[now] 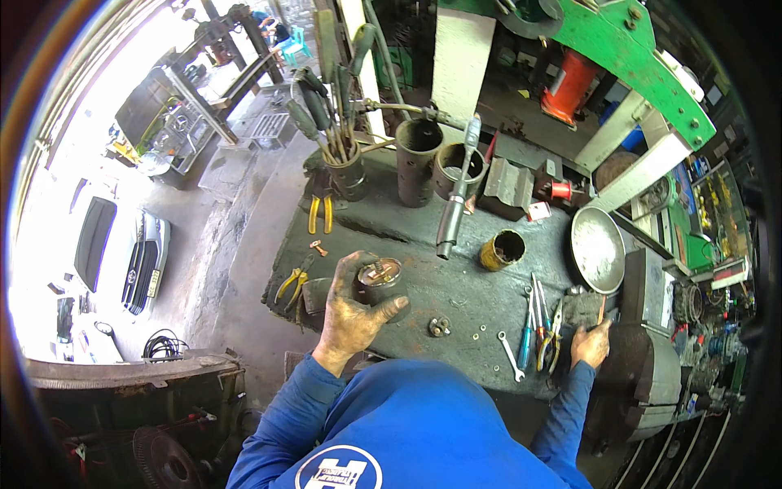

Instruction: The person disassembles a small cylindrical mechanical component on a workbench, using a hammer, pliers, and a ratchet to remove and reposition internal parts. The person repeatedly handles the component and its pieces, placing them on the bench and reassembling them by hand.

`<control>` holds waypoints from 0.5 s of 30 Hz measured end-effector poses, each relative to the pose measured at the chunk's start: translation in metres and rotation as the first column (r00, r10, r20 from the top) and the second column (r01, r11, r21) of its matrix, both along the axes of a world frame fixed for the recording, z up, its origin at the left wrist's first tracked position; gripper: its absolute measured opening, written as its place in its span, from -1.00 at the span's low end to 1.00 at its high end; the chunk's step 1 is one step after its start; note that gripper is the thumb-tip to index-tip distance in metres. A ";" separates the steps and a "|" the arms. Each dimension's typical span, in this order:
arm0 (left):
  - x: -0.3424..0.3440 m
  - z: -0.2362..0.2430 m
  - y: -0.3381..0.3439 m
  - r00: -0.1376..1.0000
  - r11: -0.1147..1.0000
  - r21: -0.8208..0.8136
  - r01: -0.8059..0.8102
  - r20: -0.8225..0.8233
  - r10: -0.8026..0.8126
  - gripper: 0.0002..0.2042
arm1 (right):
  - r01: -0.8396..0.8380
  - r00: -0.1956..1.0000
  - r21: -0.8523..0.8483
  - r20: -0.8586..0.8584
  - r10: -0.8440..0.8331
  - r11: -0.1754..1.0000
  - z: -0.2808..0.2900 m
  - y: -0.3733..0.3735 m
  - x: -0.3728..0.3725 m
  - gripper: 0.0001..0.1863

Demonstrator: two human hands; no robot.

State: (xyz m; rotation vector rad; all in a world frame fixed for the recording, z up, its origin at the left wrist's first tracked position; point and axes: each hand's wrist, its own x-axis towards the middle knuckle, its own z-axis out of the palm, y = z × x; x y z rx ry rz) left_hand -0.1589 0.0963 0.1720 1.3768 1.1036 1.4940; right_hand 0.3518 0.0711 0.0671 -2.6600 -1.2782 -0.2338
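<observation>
My left hand (349, 314), soiled with grease, is wrapped around a short dark metal cylinder (381, 282) with a coppery end face and small studs on top. I hold it over the left part of the black bench top (407, 232). My right hand (590, 345) is at the bench's right side, fingers closed together beside a grey block-like thing (582, 309); what they hold, if anything, is too small to make out. Just left of that hand lie pliers with yellow-black handles (551, 346), a blue-handled screwdriver (524, 349) and a combination spanner (511, 356).
A can of files (349, 175), a tall dark cylinder (419, 163), a yellow-rimmed tin (502, 250) and a metal bowl (597, 249) stand on the bench. Yellow-handled pliers (291, 283) and small nuts lie about. A green press frame (619, 41) rises behind.
</observation>
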 end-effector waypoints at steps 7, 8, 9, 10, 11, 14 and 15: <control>-0.006 0.003 -0.001 0.964 0.973 -0.195 0.122 0.259 -0.068 -0.22 | -0.444 0.743 0.371 -0.356 0.566 0.816 0.052 0.011 -0.114 -0.52; -0.006 0.002 -0.001 0.950 0.969 -0.203 0.138 0.303 -0.072 -0.21 | -0.503 0.686 0.380 -0.372 0.626 0.776 0.060 0.012 -0.136 -0.55; -0.007 0.000 -0.002 0.925 0.962 -0.209 0.177 0.370 -0.090 -0.21 | -0.565 0.565 0.412 -0.438 0.699 0.715 0.069 0.013 -0.156 -0.62; -0.008 -0.001 -0.002 0.894 0.954 -0.211 0.214 0.436 -0.104 -0.20 | -0.589 0.496 0.468 -0.435 0.752 0.659 0.078 0.012 -0.177 -0.67; -0.009 -0.002 -0.003 0.854 0.945 -0.205 0.255 0.506 -0.121 -0.19 | -0.622 0.362 0.499 -0.500 0.787 0.604 0.089 0.016 -0.195 -0.70; -0.013 -0.007 -0.004 0.742 0.921 -0.152 0.359 0.645 -0.183 -0.17 | -0.696 0.135 0.562 -0.510 0.850 0.447 0.121 0.022 -0.238 -0.75; -0.014 -0.008 -0.005 0.735 0.918 -0.148 0.367 0.651 -0.189 -0.16 | -0.696 0.096 0.573 -0.522 0.848 0.432 0.130 0.025 -0.249 -0.75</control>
